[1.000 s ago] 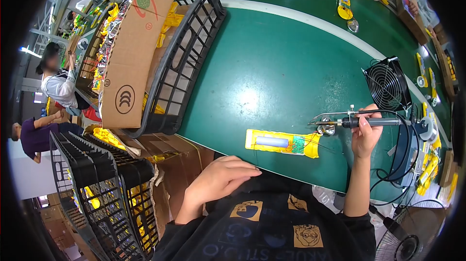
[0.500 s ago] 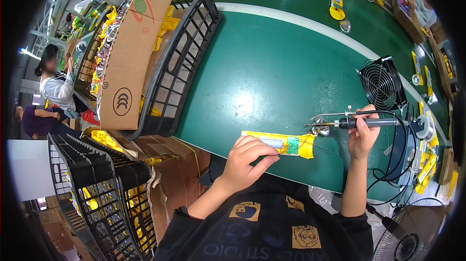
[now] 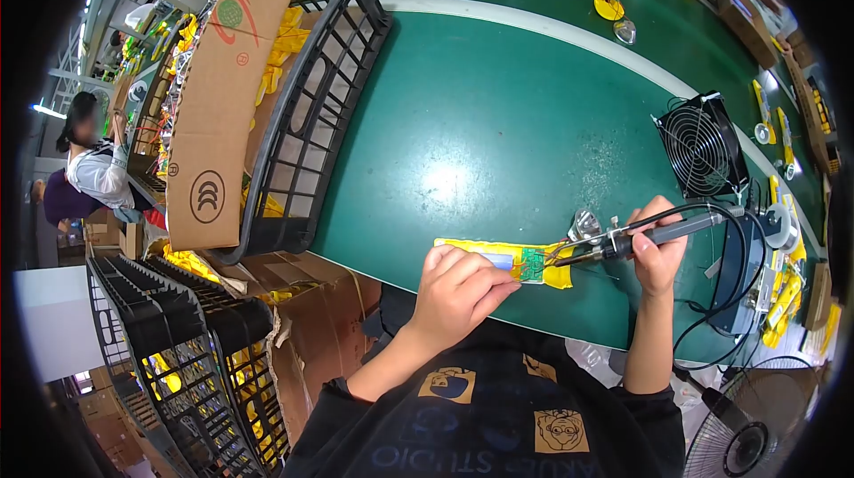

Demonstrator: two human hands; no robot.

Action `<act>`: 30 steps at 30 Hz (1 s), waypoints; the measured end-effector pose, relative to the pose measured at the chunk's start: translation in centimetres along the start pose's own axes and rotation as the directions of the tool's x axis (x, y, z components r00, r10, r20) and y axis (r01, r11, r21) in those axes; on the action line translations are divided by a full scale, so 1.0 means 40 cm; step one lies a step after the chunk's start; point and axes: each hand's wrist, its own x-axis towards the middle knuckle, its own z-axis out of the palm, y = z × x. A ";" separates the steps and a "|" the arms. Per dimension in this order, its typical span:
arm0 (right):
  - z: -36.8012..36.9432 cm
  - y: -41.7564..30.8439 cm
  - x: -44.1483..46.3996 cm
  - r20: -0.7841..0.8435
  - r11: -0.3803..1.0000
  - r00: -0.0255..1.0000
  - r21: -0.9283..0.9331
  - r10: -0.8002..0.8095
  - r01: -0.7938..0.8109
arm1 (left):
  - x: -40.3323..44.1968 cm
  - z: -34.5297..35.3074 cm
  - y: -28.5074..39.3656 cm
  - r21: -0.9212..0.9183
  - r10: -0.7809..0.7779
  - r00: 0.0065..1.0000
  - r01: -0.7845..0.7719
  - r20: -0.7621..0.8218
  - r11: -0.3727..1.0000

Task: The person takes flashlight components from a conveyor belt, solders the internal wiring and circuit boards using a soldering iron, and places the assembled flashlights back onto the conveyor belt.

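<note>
A yellow casing [image 3: 559,277] lies on the green table near its front edge, with a blue-grey cell and a green circuit board [image 3: 533,265] in it. My left hand [image 3: 460,290] covers the casing's left part, fingers closed over its near edge. My right hand [image 3: 656,247] is wrapped round a soldering iron [image 3: 672,230], whose tip is over the board's right end, among thin wires. Whether the tip touches the board cannot be made out. A shiny reflector cup [image 3: 584,226] sits just behind the casing, beside the iron.
A black crate [image 3: 313,136] with a cardboard sheet [image 3: 209,113] stands at the left. At the right are a black fan [image 3: 702,147], a blue box [image 3: 735,275] and looping cables. Casings lie beyond the white strip. Other people are in the left background.
My left hand has moved right from the table's front edge onto the casing. The iron in my right hand has tilted, its tip coming down to the board. The reflector cup has tipped more upright.
</note>
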 end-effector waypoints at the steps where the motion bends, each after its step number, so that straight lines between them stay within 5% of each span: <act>1: 0.004 0.001 -0.002 0.009 1.000 1.000 -0.007 0.004 -0.004 | 0.000 0.000 0.000 0.008 0.001 1.000 -0.001 0.007 1.000; 30: 0.018 0.002 -0.012 0.080 0.991 0.993 -0.110 0.083 -0.074 | 0.010 0.000 0.004 0.086 -0.004 0.996 -0.003 0.084 0.996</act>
